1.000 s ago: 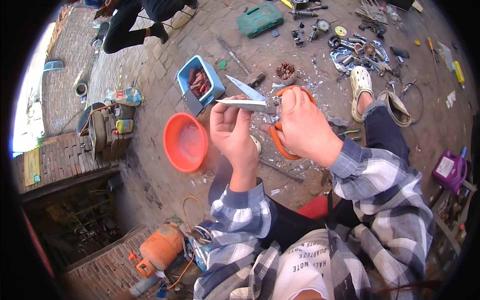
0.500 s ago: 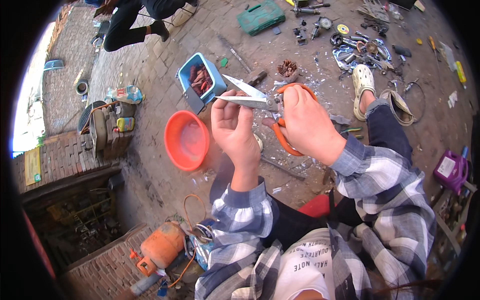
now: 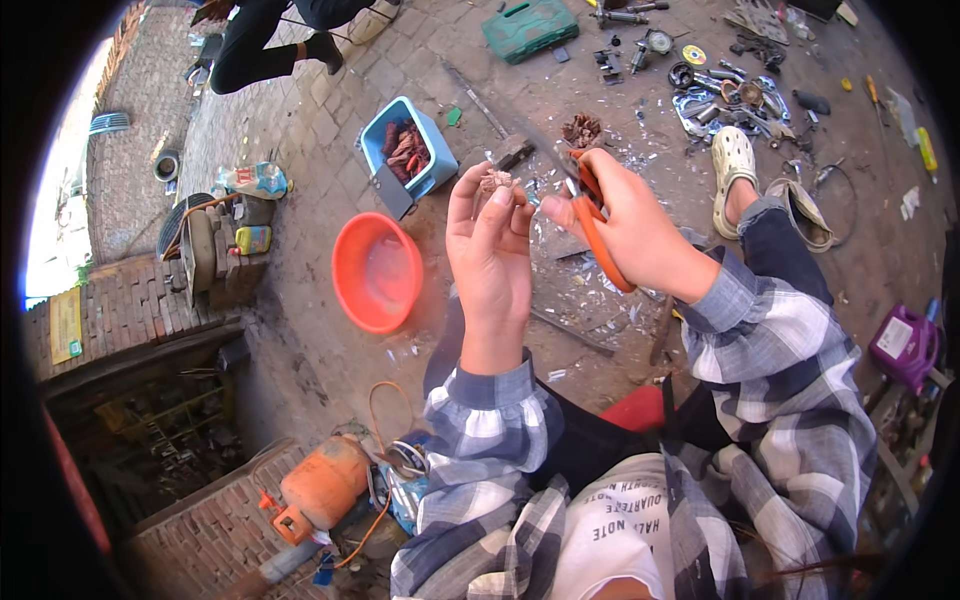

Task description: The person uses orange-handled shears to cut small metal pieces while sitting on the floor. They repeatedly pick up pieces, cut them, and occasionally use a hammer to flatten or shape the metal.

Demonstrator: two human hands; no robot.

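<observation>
My left hand is raised, its thumb and fingertips closed on a small pinkish-brown pine cone piece. To its right, my right hand grips the orange handles of large scissors. Their blades point up and away, apart from the piece, and look blurred. Beyond the left hand stands a light blue plastic bin with reddish-brown cones in it. A small heap of brown cone pieces sits on the ground past the scissors.
An orange-red basin stands left of my left hand. A hammer lies behind the hands. Metal parts spread at the far right, near my shoe. A green case lies at the back; another person's legs show far left.
The scissors have swung away from my left fingers toward the upper right, their blades no longer across the fingertips. My left hand has turned, bringing the pine cone piece into plain sight.
</observation>
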